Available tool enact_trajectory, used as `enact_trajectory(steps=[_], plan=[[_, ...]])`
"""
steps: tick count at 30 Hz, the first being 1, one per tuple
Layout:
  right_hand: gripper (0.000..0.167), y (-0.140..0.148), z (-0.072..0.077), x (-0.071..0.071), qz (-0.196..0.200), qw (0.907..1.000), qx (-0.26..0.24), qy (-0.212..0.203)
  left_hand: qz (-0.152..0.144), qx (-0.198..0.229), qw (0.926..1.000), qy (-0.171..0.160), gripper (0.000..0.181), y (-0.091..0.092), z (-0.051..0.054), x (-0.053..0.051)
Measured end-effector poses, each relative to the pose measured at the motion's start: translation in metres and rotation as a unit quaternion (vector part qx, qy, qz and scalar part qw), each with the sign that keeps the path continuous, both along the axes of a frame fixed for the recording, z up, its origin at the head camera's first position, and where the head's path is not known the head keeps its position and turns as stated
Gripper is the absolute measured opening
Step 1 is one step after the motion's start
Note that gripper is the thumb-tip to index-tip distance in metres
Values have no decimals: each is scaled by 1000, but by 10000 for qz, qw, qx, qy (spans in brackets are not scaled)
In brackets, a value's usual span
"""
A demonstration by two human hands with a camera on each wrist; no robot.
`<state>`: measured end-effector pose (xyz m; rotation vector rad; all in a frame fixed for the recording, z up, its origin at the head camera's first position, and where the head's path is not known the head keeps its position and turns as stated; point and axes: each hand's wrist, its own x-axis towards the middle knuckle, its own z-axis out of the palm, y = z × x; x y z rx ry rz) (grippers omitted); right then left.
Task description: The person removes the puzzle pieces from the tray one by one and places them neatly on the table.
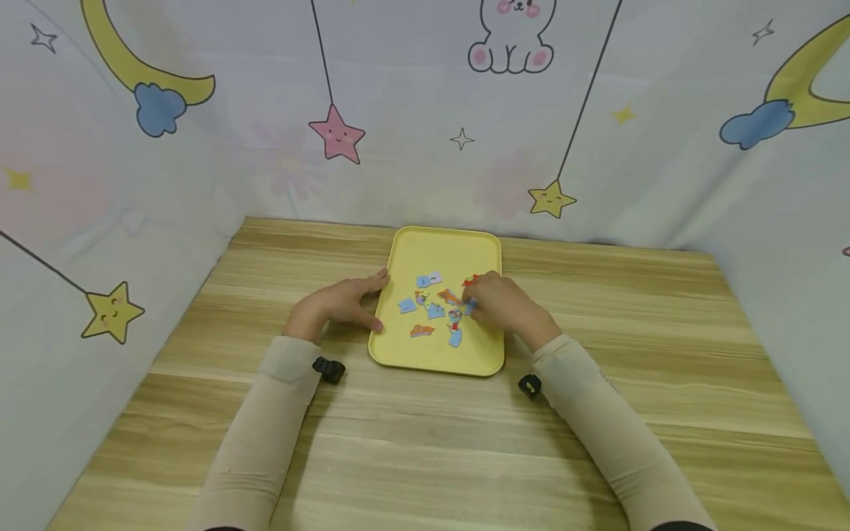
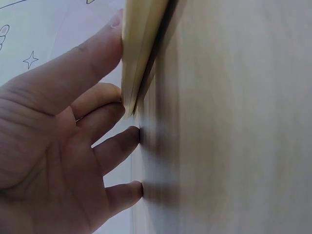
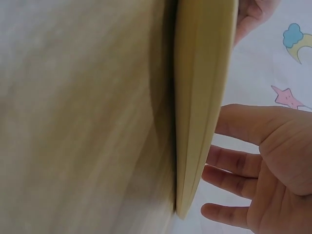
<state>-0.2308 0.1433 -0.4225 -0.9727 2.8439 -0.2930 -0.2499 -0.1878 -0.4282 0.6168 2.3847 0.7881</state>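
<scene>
A yellow tray [image 1: 434, 358] lies on the table with several small cut-out picture pieces on it, like jigsaw pieces. Among them are an orange piece [image 1: 421, 331], a light-blue piece [image 1: 407, 305] and a blue piece with a red part [image 1: 454, 337]. My left hand [image 1: 341, 301] rests against the tray's left rim, thumb and fingers spread apart. Over the tray's right side, my right hand [image 1: 501, 301] reaches down to a blue piece [image 1: 471, 307], beside a red piece [image 1: 470, 280]. In the right wrist view the rim hides its thumb tip, so its hold on the piece is unclear.
The wooden table [image 1: 412, 442] extends around the tray. Behind and at both sides hangs a white cloth [image 1: 412, 177] printed with stars, moons and clouds. Small black devices sit at the left wrist [image 1: 329, 370] and the right wrist [image 1: 530, 386].
</scene>
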Motion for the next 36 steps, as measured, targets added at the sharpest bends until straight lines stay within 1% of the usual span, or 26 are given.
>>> enact_trajectory(steps=[4,9,17,22,33,36], plan=[[17,4,1,0,-34,10000,-2,-16,-1,-16,10000,2,107,1,0,0],[21,11,5,0,-105,9999,-33,-14,8,3,10000,-15,106,1,1,1],[25,24,9,-3,-262,9995,-170,-101,-36,16,10000,-7,107,1,-1,0],[25,35,10,-5,-327,9993,-136,-117,-24,22,10000,-18,107,1,-1,0],[24,61,13,-8,-572,9973,-328,-328,-55,-15,10000,0,107,0,-2,-2],[27,67,15,-7,-661,9961,-424,-405,-62,-58,10000,27,107,-1,-2,-2]])
